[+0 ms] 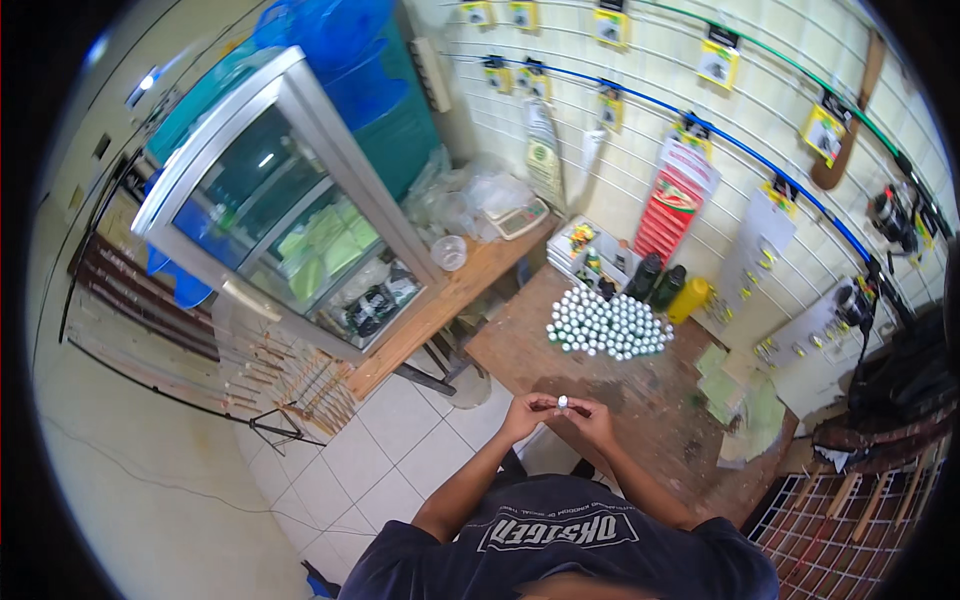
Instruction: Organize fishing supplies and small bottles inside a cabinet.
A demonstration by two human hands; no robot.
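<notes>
Just above the near edge of the wooden table (517,341), a small capped bottle or vial (562,402) is pinched between my two hands. My left hand (529,415) grips it from the left with the fingertips. From the other side, the thumb and fingers of my right hand (591,420) close on it. Its pale top points up, while the fingers hide most of its body. Beyond the hands, a tight cluster of many small silver-capped bottles (609,322) stands on the tabletop, with green showing below some caps.
Behind the cluster stand dark bottles (646,276), a yellow bottle (688,300) and a white box of small items (576,251). Torn green paper (739,405) lies at right. A glass-fronted cabinet (300,217) sits on a wooden bench (427,322) at left. Fishing rods (720,131) cross the wall rack.
</notes>
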